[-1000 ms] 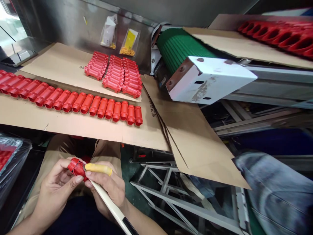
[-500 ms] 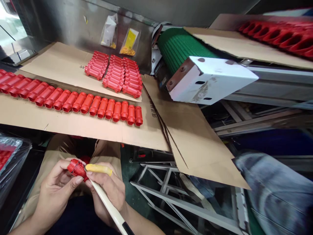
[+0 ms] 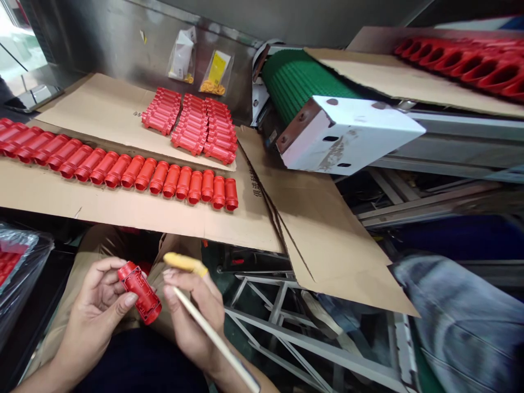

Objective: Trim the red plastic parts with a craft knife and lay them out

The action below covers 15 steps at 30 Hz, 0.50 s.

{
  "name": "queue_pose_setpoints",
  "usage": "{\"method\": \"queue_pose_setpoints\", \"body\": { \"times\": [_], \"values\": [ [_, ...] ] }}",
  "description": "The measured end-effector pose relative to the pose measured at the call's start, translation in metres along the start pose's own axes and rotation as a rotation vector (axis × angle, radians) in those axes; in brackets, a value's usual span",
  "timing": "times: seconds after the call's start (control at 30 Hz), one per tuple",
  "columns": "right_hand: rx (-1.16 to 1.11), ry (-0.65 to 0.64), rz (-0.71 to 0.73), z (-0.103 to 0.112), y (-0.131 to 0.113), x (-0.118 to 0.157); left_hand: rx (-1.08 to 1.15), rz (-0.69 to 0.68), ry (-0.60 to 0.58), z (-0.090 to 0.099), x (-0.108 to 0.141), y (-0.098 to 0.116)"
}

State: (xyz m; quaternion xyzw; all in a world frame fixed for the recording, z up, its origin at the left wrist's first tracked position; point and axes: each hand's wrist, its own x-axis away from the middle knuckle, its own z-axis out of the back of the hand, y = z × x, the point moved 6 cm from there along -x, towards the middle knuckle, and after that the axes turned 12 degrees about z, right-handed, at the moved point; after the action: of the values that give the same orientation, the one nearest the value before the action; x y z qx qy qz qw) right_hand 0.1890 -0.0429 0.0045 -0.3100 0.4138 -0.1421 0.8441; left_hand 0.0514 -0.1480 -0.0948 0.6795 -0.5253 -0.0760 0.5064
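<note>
My left hand [image 3: 98, 305] grips a red plastic tube-shaped part [image 3: 140, 292] between thumb and fingers, above my lap. The part is tilted, with its slotted, ribbed side showing. My right hand [image 3: 196, 316] is closed on a slim cream-handled tool [image 3: 216, 341] that slants down toward the lower right. Whatever tip the tool has is hidden or too small to make out. A yellow finger cot [image 3: 185, 263] covers one finger of the right hand. That hand is a little to the right of the red part, apart from it.
A long row of red tubes [image 3: 123, 170] lies on cardboard [image 3: 180, 221] ahead, with stacked red parts [image 3: 189, 125] behind. Small bags [image 3: 216, 71] lie further back. A green conveyor [image 3: 303, 82] has a white metal end [image 3: 347, 134]. A person's denim-covered leg [image 3: 462, 322] is at right.
My right hand has drawn back to the right with the tool, away from the red part. The left hand still holds the part, which now shows more of its length.
</note>
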Motion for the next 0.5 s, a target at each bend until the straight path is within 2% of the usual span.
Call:
{"method": "queue_pose_setpoints", "body": {
  "times": [0.07,0.13,0.27,0.33,0.4,0.5],
  "values": [
    [0.094,-0.029,-0.064,0.008,0.006,-0.006,0.094,0.153,-0.031,-0.006,0.001,0.0],
    [0.059,-0.114,-0.184,0.008,0.017,-0.009,0.119,0.307,-0.064,-0.012,0.003,0.001],
    [-0.296,-0.297,-0.577,-0.015,0.04,0.006,0.184,0.528,-0.157,-0.019,0.006,0.003],
    [-0.429,-0.308,-0.725,-0.023,0.043,0.016,0.258,0.514,-0.182,-0.02,0.006,0.005],
    [-0.367,-0.3,-0.684,-0.023,0.04,0.017,0.232,0.397,-0.122,-0.016,0.004,0.009],
    [-0.074,-0.282,-0.348,-0.01,0.022,0.006,0.113,0.225,0.041,-0.009,0.002,0.015]
  ]
}}
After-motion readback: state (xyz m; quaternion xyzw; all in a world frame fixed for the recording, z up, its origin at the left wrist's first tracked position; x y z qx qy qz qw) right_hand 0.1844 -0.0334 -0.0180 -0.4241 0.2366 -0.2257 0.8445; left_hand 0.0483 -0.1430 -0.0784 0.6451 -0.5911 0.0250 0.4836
